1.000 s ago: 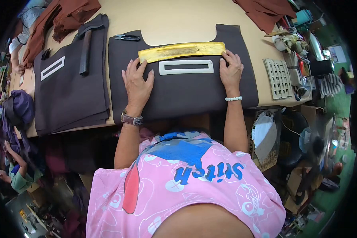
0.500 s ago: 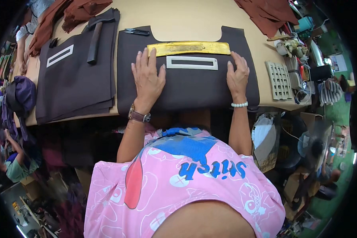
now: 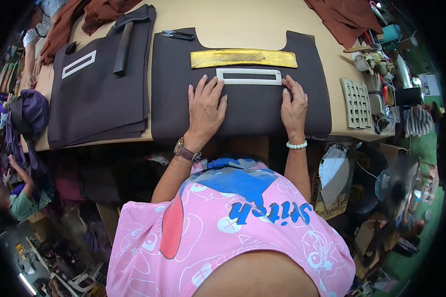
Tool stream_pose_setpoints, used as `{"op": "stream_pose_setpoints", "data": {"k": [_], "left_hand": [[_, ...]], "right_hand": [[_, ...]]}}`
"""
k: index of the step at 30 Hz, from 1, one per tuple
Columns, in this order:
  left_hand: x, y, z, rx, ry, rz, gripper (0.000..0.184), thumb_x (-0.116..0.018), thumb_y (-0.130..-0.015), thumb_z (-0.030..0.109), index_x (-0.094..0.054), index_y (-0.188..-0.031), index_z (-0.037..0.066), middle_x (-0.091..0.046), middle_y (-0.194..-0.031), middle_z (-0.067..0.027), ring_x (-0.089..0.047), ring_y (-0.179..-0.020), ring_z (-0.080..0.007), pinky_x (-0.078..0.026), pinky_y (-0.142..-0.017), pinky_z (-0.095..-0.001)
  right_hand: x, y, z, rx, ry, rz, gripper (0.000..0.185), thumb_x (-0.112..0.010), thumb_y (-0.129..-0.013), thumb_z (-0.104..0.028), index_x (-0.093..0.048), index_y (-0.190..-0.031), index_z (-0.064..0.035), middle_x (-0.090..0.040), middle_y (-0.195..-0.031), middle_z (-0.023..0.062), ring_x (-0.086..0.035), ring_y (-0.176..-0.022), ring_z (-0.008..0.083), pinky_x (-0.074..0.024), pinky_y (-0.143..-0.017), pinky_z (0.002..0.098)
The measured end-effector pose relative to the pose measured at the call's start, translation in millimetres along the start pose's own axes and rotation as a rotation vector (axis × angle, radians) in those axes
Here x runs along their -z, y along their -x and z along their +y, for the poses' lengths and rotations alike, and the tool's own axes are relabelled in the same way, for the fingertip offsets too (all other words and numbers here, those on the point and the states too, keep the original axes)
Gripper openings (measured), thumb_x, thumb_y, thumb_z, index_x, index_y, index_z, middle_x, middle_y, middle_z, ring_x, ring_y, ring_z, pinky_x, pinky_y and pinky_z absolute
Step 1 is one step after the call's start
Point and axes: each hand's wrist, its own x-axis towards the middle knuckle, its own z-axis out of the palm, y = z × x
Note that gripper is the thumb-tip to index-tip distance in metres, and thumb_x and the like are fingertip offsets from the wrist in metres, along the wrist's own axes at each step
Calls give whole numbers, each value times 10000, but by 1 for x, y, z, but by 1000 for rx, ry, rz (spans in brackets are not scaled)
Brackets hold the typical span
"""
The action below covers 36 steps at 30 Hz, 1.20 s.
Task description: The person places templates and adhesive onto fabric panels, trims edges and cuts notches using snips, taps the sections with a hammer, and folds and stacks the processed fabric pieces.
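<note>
A dark fabric panel [image 3: 252,114] with a cut-out top edge lies on the table in front of me. Across its upper part rests a yellow strip [image 3: 244,59], worn dark along the middle. Just below the strip is a white rectangular frame [image 3: 249,82] with a long slot. My left hand [image 3: 205,110] lies on the fabric, fingers spread, its fingertips by the frame's left end. My right hand [image 3: 294,109] is at the frame's right end, fingers extended and fingertips close to its corner. Small black snips [image 3: 178,35] lie on the panel's upper left.
At left, stacked dark panels [image 3: 101,99] carry a hammer [image 3: 123,49] and another white frame [image 3: 79,65]. A beige grid tray [image 3: 357,104] and tools are at right. Rust-brown cloth [image 3: 344,20] lies at the back. Other people are at the far left.
Both hands have left the yellow strip and moved down toward me, to the two ends of the white frame. The camera view has shifted slightly.
</note>
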Motion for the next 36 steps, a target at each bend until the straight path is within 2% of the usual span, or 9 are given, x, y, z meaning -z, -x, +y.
{"op": "stream_pose_setpoints", "data": {"k": [11, 15, 31, 36], "left_hand": [[-3, 0, 2, 18, -93, 2, 411, -583, -834, 191, -527, -1215, 46, -497, -1269, -137, -378, -1246, -336, -260, -1026, -527], [-2, 0, 3, 17, -99, 3, 423, -581, -835, 195, -517, -1225, 45, -491, -1273, -134, -371, -1251, -332, -260, -1026, -527], [-2, 0, 3, -13, -125, -1, 419, -567, -832, 194, -520, -1209, 17, -480, -1275, -143, -357, -1248, -355, -265, -1013, -538], [-1, 0, 5, -19, -166, -24, 410, -553, -836, 201, -512, -1200, 15, -473, -1283, -148, -346, -1256, -359, -253, -1014, -555]], "right_hand": [[-9, 1, 2, 17, 17, 5, 362, -465, -880, -124, -512, -1234, -62, -621, -1127, 51, -406, -1222, 305, -142, -1058, 531], [-8, 1, -1, 5, 32, -20, 378, -469, -877, -133, -498, -1250, -74, -604, -1162, 52, -384, -1241, 326, -129, -1051, 575], [-9, 3, 0, 46, 80, -13, 395, -495, -863, -161, -506, -1252, -89, -581, -1190, 75, -395, -1230, 361, -162, -1049, 575], [-10, 5, -3, 98, 202, 2, 412, -509, -859, -174, -497, -1261, -84, -583, -1174, 101, -421, -1198, 369, -196, -1026, 594]]}}
